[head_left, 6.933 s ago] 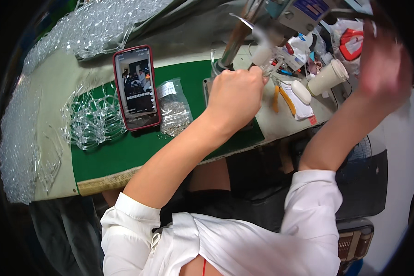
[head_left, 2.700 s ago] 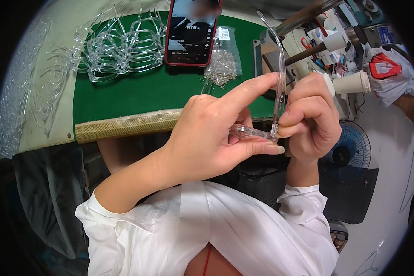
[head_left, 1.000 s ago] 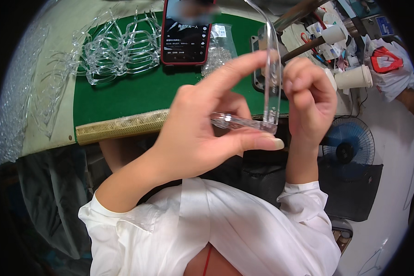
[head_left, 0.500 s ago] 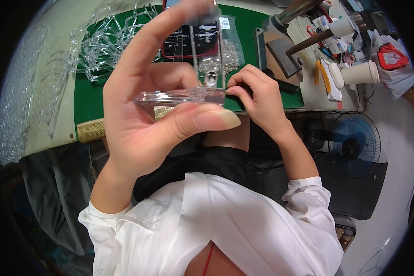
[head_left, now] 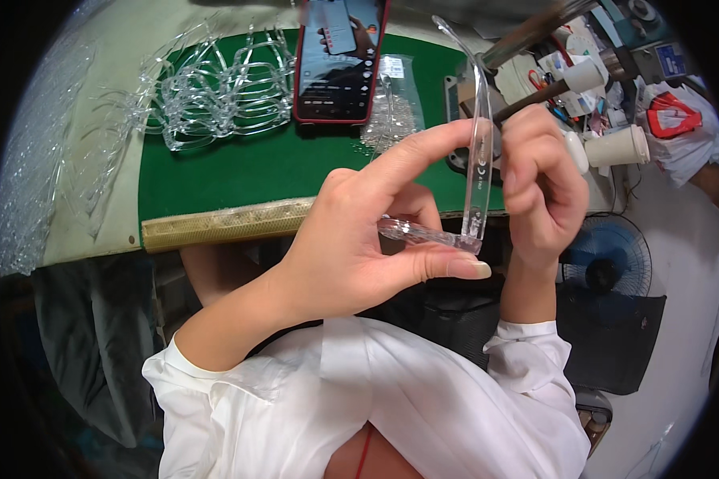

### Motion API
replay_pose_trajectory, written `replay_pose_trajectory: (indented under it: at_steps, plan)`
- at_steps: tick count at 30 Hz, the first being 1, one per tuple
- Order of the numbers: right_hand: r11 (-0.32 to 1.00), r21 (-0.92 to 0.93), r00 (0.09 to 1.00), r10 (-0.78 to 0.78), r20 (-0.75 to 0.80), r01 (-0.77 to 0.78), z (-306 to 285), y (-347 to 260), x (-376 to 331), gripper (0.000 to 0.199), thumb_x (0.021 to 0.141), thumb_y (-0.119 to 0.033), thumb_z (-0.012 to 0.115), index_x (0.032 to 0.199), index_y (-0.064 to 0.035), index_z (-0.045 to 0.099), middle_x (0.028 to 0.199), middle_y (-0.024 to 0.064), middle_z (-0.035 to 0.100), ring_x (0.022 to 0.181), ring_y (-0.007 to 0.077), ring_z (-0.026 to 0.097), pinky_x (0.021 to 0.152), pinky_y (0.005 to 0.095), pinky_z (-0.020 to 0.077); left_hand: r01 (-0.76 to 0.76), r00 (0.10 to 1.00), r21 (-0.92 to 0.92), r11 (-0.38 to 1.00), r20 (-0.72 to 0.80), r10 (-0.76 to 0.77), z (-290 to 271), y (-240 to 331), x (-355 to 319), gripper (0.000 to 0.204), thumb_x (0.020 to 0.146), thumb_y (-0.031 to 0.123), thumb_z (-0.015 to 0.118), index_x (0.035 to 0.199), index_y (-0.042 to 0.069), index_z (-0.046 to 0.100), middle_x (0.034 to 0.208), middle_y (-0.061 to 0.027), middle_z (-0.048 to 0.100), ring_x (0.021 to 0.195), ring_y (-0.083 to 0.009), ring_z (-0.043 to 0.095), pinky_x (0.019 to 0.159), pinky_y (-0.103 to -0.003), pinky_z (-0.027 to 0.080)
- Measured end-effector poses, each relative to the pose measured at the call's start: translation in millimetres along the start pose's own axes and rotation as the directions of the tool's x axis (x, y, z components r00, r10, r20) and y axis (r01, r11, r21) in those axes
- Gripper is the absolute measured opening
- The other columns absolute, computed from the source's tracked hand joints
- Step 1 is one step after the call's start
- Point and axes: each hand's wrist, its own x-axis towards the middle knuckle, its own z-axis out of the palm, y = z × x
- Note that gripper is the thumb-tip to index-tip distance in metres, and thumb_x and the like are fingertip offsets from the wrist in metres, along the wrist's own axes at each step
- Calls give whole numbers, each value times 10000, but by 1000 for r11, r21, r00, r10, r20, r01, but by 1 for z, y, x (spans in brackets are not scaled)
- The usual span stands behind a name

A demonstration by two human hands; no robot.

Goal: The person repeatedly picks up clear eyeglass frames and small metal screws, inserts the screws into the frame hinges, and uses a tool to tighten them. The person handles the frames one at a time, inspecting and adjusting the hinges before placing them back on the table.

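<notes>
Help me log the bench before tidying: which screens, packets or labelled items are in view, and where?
Phone: lying on the green mat, red case, screen lit.
Clear plastic bag: right of the phone, small parts inside, white label.
Paper cup: right bench edge, on its side, off-white.
Red-and-white packet: far right, crumpled.

Red-cased phone (head_left: pixel 339 60), lit screen, top centre on green mat (head_left: pixel 240 172); clear plastic bag (head_left: pixel 391 108) w/ white label just right.
</notes>
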Motion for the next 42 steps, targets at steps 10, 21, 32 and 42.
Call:
replay_pose_trajectory:
  at_steps: [10, 21, 32, 42]
  plan:
    - [949, -234, 970, -176, 168, 213, -1, -9, 12, 267, 685, -347, 729, 712, -94, 647, 729, 6, 538, 745, 180, 426, 673, 279, 337, 49, 999, 30, 998, 21, -49, 4, -1, 1, 824, 671, 35, 798, 1382, -19, 384, 1205, -90, 601, 637, -71, 578, 607, -209, 464]
    - [988, 73, 985, 125, 115, -134, -5, -4, 8, 433, 563, -273, 874, 781, -62, 565, 815, -4, 446, 799, 121, 433, 700, 232, 345, 66, 997, 104, 992, 30, -70, 3, -1, 1, 807, 663, 76, 819, 1362, 6, 421, 1169, -73, 632, 608, -60, 571, 594, -200, 460]
    - [984, 62, 986, 168, 25, -169, -9, -3, 0, 269, 753, -231, 764, 773, 11, 647, 750, 43, 604, 684, 105, 500, 628, 228, 376, 4, 999, -36, 999, -41, -5, 15, -6, 17, 810, 729, -69, 704, 1421, 23, 295, 1353, -113, 473, 728, -75, 593, 652, -214, 489]
    - [866, 389, 918, 382, -110, -313, -32, -3, -3, 289, 831, -125, 692, 1046, 58, 630, 827, 87, 665, 673, 115, 623, 644, 230, 509, -182, 969, 4, 983, -167, 180, 45, -34, 77, 584, 807, -13, 638, 1331, 39, 386, 750, -90, 675, 754, -183, 692, 708, -283, 527]
